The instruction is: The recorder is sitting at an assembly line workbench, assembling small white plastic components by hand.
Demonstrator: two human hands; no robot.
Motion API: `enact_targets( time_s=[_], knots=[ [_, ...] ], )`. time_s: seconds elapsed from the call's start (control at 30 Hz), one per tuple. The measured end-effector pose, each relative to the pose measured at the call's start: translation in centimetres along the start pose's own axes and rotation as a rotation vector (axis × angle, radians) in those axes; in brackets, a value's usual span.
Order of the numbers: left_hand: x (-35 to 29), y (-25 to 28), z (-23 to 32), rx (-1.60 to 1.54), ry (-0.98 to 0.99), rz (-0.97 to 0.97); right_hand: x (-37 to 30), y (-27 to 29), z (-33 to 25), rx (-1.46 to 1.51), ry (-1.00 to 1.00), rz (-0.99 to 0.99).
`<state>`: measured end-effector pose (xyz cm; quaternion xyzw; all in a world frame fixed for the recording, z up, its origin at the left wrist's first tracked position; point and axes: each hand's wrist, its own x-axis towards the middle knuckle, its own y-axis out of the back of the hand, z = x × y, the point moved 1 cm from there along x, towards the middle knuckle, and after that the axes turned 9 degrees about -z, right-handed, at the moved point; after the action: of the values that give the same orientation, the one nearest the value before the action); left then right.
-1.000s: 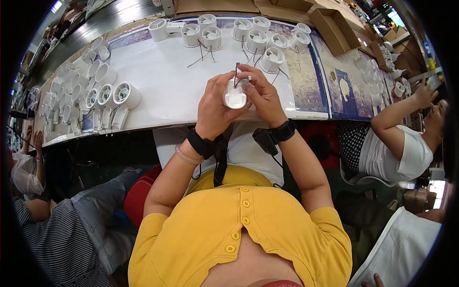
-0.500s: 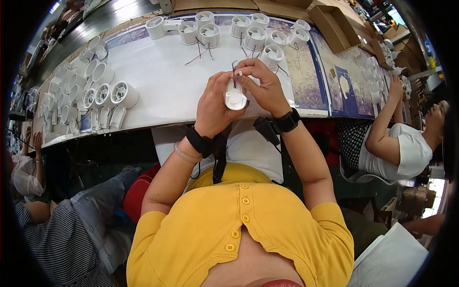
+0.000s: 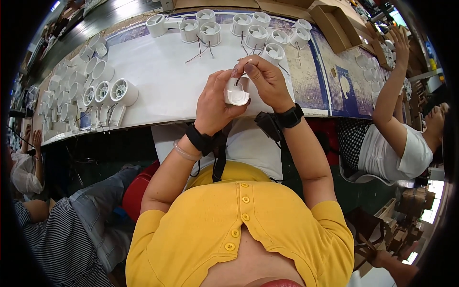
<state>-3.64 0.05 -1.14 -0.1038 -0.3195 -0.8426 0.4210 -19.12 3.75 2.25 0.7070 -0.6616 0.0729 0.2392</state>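
Observation:
Over the near side of the table, my left hand (image 3: 212, 103) is wrapped round a white plastic fan part (image 3: 237, 97) with a rounded open end facing me. A dark thin wire (image 3: 237, 81) comes up out of that opening. My right hand (image 3: 272, 85) pinches the wire near its upper end, thumb and index finger pressed together. A small pale tip shows at those fingers. The fingertips of both hands nearly meet above the part, and much of its far side is hidden behind them.
White fan heads (image 3: 209, 32) with loose wires stand in clusters along the table's far side. Many white round housings (image 3: 102, 71) crowd the left. An open cardboard box (image 3: 336, 29) sits far right. Co-workers are at both sides; one raises an arm (image 3: 389, 91) on the right.
My right hand has bent its fingers over the wire, and the part's open end has tilted slightly. The right co-worker's arm has risen. At lower right a white sheet has shifted and another person's hand shows.

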Motion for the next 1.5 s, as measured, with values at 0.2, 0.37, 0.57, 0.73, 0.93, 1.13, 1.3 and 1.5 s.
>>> enact_targets(
  time_s=[0.2, 0.37, 0.57, 0.73, 0.93, 1.13, 1.3, 1.5],
  knots=[
    [-0.1, 0.1, 0.4, 0.043, -0.004, -0.066, 0.3, -0.3, -0.2, 0.205, 0.005, 0.038],
    [-0.3, 0.1, -0.1, 0.020, -0.043, 0.001, 0.9, -0.5, -0.7, 0.117, -0.079, 0.031],
    [-0.4, -0.1, -1.1, -0.214, 0.121, 0.070, 0.6, -0.4, -0.4, 0.147, -0.196, 0.083],
    [0.2, 0.2, -1.8, -0.327, 0.202, 0.042, -0.3, -1.6, 1.5, 0.155, -0.330, -0.019],
    [0.5, 1.2, -2.4, -0.537, 0.208, -0.104, 0.3, -2.9, 2.9, 0.443, -0.348, 0.112],
    [0.8, 1.5, -2.2, -0.659, 0.269, 0.031, 1.3, -4.9, 2.5, 0.518, -0.279, 0.203],
    [0.3, 1.2, -1.3, -0.561, 0.235, 0.014, 1.1, -5.1, 2.3, 0.559, -0.257, 0.199],
    [1.2, 1.6, -1.0, -0.877, 0.265, 0.076, 1.1, -4.7, 2.3, 0.611, -0.148, 0.291]
  ],
)
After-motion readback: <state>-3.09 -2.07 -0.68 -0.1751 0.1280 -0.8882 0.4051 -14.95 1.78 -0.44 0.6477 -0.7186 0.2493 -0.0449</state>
